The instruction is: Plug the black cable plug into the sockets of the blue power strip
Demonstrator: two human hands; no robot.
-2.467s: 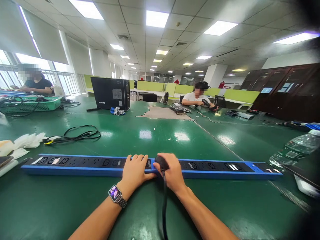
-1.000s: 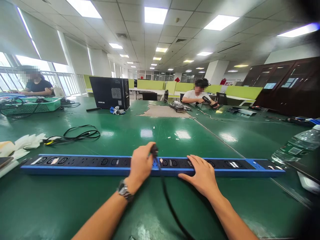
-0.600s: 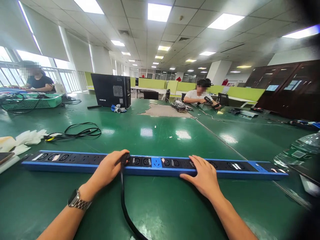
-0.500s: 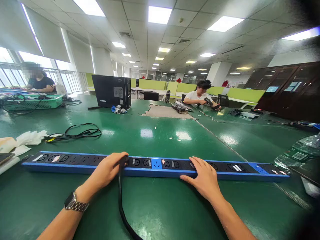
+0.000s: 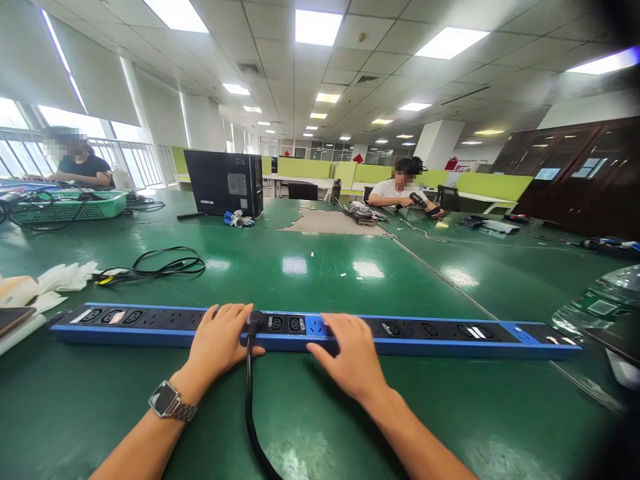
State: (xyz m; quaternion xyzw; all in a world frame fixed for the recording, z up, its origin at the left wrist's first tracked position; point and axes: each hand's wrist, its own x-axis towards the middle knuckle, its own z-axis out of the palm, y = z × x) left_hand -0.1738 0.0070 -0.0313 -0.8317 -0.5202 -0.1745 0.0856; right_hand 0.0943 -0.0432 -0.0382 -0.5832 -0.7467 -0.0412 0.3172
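A long blue and black power strip [image 5: 440,343] lies across the table before me, lined with sockets and a few white stickers. A black plug [image 5: 255,323] stands in one of its sockets, and its thick cable [image 5: 249,400] runs down toward me. My left hand [image 5: 220,340] is closed over the strip just left of the plug, fingers on top and thumb at the front side. Farther right, my right hand [image 5: 350,350] rests loosely at the strip beside the blue socket [image 5: 315,325], thumb spread away from the fingers.
Beyond the strip are a coiled black cable [image 5: 170,263], a black computer case [image 5: 223,183] and gloves [image 5: 239,219]. A green basket [image 5: 95,207] of cables stands left, a plastic bottle [image 5: 600,303] right. Two people sit farther off; one [image 5: 400,190] holds a dark tool.
My right hand has moved left along the strip, toward the plug. My left hand has shifted off the plug onto the strip beside it, and the plug now shows.
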